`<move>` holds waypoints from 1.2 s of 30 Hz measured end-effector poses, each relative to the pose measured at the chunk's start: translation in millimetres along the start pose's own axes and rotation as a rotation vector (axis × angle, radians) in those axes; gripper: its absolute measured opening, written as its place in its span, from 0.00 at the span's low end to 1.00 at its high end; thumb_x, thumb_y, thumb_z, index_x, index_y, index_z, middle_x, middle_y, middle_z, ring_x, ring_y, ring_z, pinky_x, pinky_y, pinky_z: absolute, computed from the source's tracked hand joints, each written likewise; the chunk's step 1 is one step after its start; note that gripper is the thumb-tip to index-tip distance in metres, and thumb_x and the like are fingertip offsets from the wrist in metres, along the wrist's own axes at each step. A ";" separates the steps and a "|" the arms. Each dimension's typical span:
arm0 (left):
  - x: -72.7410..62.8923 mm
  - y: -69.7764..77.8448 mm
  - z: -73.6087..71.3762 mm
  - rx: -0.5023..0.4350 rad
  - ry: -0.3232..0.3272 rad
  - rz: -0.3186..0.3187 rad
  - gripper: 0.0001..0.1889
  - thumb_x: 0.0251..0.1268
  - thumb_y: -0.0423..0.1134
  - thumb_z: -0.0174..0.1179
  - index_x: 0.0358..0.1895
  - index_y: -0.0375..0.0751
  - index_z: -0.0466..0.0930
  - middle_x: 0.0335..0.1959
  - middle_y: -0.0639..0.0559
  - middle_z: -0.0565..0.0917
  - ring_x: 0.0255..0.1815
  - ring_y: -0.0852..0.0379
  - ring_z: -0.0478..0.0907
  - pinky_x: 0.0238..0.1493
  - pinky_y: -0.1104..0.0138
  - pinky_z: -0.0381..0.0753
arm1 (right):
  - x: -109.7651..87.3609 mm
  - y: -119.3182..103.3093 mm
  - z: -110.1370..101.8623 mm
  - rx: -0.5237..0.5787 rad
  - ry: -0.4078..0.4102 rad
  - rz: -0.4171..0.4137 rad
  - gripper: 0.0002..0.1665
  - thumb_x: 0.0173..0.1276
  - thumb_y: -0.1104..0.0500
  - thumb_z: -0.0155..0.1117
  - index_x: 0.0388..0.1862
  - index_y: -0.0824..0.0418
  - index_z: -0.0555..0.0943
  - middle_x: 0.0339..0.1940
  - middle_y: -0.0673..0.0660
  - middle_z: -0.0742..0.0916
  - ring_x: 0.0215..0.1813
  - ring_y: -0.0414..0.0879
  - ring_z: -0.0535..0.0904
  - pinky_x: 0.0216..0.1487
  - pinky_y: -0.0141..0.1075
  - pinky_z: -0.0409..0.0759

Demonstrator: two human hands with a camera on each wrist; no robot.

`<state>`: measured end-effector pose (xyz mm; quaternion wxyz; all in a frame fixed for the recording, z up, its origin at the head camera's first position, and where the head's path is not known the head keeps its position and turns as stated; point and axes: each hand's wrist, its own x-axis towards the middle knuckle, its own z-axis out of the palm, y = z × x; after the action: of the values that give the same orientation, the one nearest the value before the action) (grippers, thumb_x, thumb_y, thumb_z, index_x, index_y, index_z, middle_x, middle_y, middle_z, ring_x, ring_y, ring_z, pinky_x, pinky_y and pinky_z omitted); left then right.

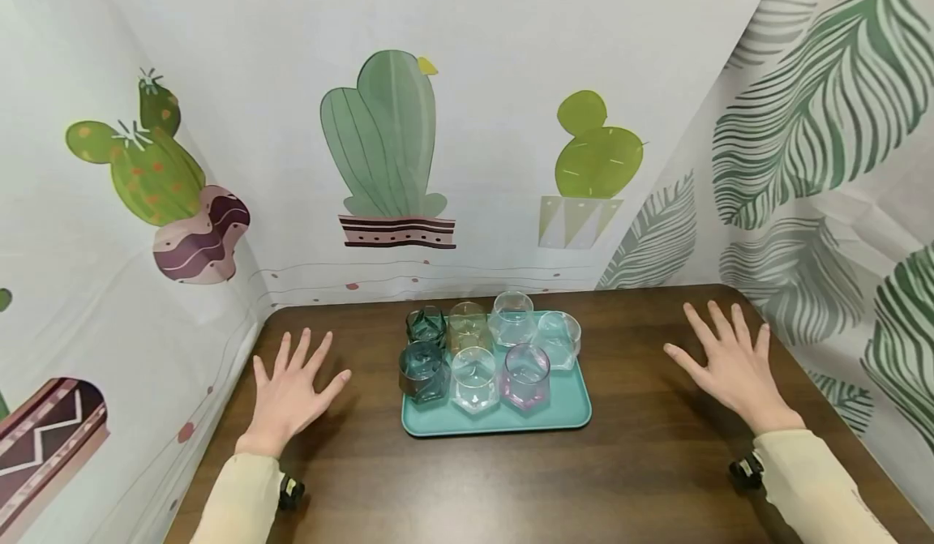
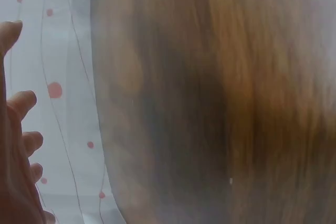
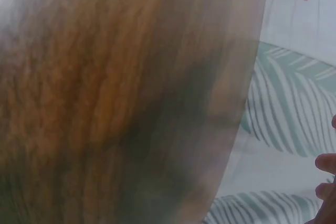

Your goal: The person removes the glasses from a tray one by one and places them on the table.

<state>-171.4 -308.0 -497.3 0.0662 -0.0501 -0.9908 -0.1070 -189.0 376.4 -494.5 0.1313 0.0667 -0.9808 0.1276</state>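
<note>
A teal tray (image 1: 569, 410) lies on the brown wooden table and bears several faceted drinking glasses. In its front row stand a dark grey-blue glass (image 1: 424, 374), a clear glass (image 1: 475, 382) and a pinkish-purple glass (image 1: 525, 378). Behind them are a dark green glass (image 1: 426, 327), an amber glass (image 1: 469, 330) and two more clear glasses (image 1: 513, 319). To the left of the tray, my left hand (image 1: 288, 394) is spread over the table with straight fingers, holding nothing. My right hand (image 1: 737, 372), likewise spread and holding nothing, is well to the tray's right.
The wooden table (image 1: 467, 487) has rounded far corners. A white cloth (image 1: 496, 25) printed with cacti hangs behind and to the left; leaf-patterned cloth (image 1: 824, 122) covers the right side. Each wrist carries a small black device (image 1: 291, 491) below a cream sleeve (image 1: 241, 499).
</note>
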 end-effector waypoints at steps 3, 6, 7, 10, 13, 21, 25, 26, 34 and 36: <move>-1.5 6.5 1.0 -0.006 0.007 0.009 0.45 0.71 0.71 0.51 0.85 0.55 0.53 0.84 0.36 0.52 0.85 0.33 0.39 0.70 0.23 0.32 | -2.4 -4.6 -2.0 0.012 0.007 -0.014 0.52 0.73 0.32 0.58 0.87 0.52 0.54 0.81 0.76 0.60 0.83 0.75 0.38 0.70 0.79 0.27; -3.6 13.2 2.6 -0.016 0.010 0.013 0.45 0.71 0.69 0.54 0.84 0.53 0.55 0.84 0.36 0.54 0.84 0.32 0.42 0.71 0.24 0.34 | -4.1 -10.1 -2.0 0.022 0.008 -0.032 0.52 0.73 0.33 0.59 0.86 0.53 0.54 0.81 0.76 0.60 0.83 0.74 0.39 0.70 0.79 0.27; -4.3 15.6 3.5 -0.017 0.011 0.016 0.45 0.70 0.69 0.55 0.84 0.52 0.56 0.84 0.36 0.54 0.84 0.32 0.43 0.71 0.24 0.35 | -4.9 -12.0 -1.8 0.026 0.009 -0.038 0.52 0.73 0.33 0.60 0.86 0.53 0.55 0.81 0.75 0.61 0.83 0.74 0.39 0.71 0.79 0.28; -7.7 22.2 6.4 -0.030 0.010 0.023 0.46 0.70 0.68 0.57 0.84 0.49 0.57 0.83 0.36 0.56 0.84 0.32 0.46 0.72 0.25 0.38 | -7.5 -19.0 -0.3 0.040 0.010 -0.059 0.52 0.73 0.34 0.61 0.86 0.53 0.55 0.81 0.75 0.61 0.83 0.74 0.41 0.71 0.78 0.28; -12.3 28.7 9.3 -0.050 0.022 0.041 0.46 0.69 0.67 0.58 0.83 0.46 0.58 0.82 0.37 0.59 0.83 0.32 0.49 0.72 0.25 0.43 | -9.0 -27.4 1.9 0.053 0.033 -0.088 0.51 0.72 0.35 0.64 0.85 0.55 0.58 0.79 0.75 0.64 0.83 0.73 0.46 0.72 0.79 0.34; -18.8 49.9 16.6 -0.174 0.028 0.047 0.45 0.70 0.66 0.58 0.82 0.44 0.61 0.81 0.39 0.62 0.82 0.34 0.53 0.73 0.28 0.49 | -7.4 -50.8 6.4 0.098 0.161 -0.188 0.48 0.65 0.40 0.73 0.78 0.60 0.69 0.73 0.72 0.74 0.77 0.71 0.62 0.68 0.73 0.59; -22.1 58.8 19.8 -0.247 0.009 0.033 0.45 0.71 0.67 0.57 0.82 0.43 0.60 0.81 0.39 0.62 0.81 0.34 0.56 0.70 0.28 0.56 | -5.4 -62.6 9.4 0.112 0.181 -0.220 0.47 0.63 0.42 0.75 0.76 0.61 0.72 0.71 0.70 0.76 0.74 0.71 0.65 0.65 0.70 0.65; -23.1 60.9 20.5 -0.266 0.006 0.028 0.45 0.71 0.67 0.58 0.82 0.43 0.60 0.81 0.40 0.62 0.80 0.34 0.57 0.69 0.27 0.58 | -5.0 -65.3 10.3 0.113 0.181 -0.225 0.47 0.63 0.42 0.75 0.75 0.61 0.72 0.71 0.70 0.76 0.74 0.71 0.66 0.65 0.70 0.66; -30.7 76.1 26.3 -0.410 -0.027 -0.030 0.47 0.70 0.63 0.61 0.82 0.39 0.58 0.79 0.35 0.64 0.77 0.31 0.62 0.69 0.30 0.62 | -4.2 -84.3 19.7 0.141 0.120 -0.217 0.48 0.66 0.41 0.73 0.78 0.61 0.69 0.73 0.69 0.74 0.73 0.69 0.67 0.63 0.70 0.69; -31.8 79.8 28.5 -0.451 -0.032 -0.042 0.48 0.70 0.62 0.62 0.82 0.37 0.56 0.78 0.32 0.64 0.77 0.30 0.62 0.70 0.33 0.65 | -3.8 -88.5 22.0 0.158 0.112 -0.217 0.48 0.66 0.41 0.73 0.78 0.61 0.69 0.73 0.69 0.74 0.73 0.69 0.68 0.63 0.69 0.69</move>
<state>-134.5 -226.9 -513.0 0.0352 -0.0449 -0.9435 -0.3265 -176.1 286.1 -495.5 0.1931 0.1755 -0.9459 0.1928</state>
